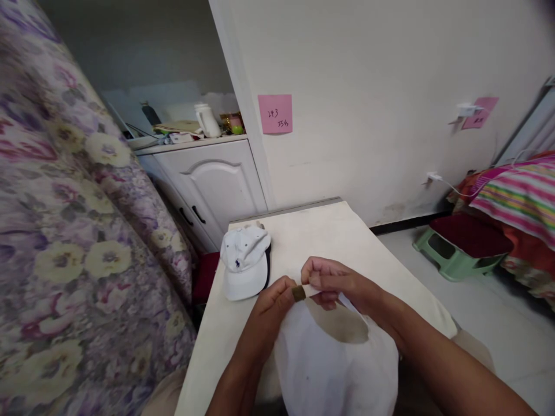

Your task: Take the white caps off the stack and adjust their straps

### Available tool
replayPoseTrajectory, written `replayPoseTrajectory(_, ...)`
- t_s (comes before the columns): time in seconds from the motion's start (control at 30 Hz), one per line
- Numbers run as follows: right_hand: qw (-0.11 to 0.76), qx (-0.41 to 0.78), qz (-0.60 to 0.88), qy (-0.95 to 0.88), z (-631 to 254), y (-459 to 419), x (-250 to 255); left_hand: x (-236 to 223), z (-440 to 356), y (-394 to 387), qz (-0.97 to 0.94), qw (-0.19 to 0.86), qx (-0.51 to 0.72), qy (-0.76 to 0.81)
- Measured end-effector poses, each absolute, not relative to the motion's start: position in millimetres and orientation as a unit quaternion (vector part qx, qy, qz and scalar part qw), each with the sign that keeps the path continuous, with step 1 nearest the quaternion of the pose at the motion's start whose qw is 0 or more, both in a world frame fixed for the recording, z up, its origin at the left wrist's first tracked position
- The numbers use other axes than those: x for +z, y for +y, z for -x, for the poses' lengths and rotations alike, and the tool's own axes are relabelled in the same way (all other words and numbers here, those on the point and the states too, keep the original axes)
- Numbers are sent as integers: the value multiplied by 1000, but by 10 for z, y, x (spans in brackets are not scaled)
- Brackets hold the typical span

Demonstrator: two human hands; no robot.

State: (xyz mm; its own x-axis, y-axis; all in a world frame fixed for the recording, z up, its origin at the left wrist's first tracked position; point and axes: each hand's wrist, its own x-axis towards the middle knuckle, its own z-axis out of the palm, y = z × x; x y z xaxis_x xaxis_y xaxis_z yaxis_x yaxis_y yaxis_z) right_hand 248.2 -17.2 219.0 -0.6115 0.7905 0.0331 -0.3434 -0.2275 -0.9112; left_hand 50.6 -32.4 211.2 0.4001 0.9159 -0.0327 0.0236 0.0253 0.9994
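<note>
Pinching the white cap [338, 375] by its back closure, low in the middle of the frame, with both hands closed; gripping beside the brass-coloured buckle [299, 293] with the thumb and fingers of the left hand [274, 301]; gripping the pale strap [310, 290] just right of the buckle with the bent fingers of the right hand [336, 282]; at risk, by judgement, of losing the strap from so small a fingertip hold; likely to twist or crease the fabric at the buckle under a slanted or uneven pull; easy to misjudge the fit there too, because of the fingertips covering part of the band; liable to tug the closure askew through any sag in the soft crown, with no way to tell about support underneath; possible also to brush the second cap [245, 263], left of centre on the table [303, 237], through a wide swing of the left hand, given so near a position; as for placement, to be found touching both hands at the closure, between left and right fingertips, then spreading below them toward the bottom edge of the frame, between the forearms; impossible to tell about the brim, being out of sight, or about the exact seating of the strap inside the buckle.
</note>
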Motion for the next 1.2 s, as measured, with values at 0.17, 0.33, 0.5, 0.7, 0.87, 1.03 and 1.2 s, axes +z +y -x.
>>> replayPoseTrajectory(0.17,407,727,222,-506,-2475,-167,2187,2116,-517,-333,-570,617,374,393)
replayPoseTrajectory(0.33,410,721,187,-527,-2430,-169,2218,2184,-532,-352,-572,625,366,386)
replayPoseTrajectory(0.5,346,741,209,-536,-2548,-164,2191,2173,-500,-347,-545,647,377,378)
replayPoseTrajectory(0.7,298,750,249,-535,-2674,-183,2197,2133,-481,-344,-538,655,375,376)
replayPoseTrajectory(0.87,299,750,249,-534,-2657,-180,2266,2168,-488,-330,-560,649,343,385)
replayPoseTrajectory(1.03,292,746,245,-547,-2633,-173,2254,2213,-527,-330,-567,642,324,402)
replayPoseTrajectory(1.2,280,741,246,-558,-2640,-180,2234,2240,-587,-323,-535,667,324,405)
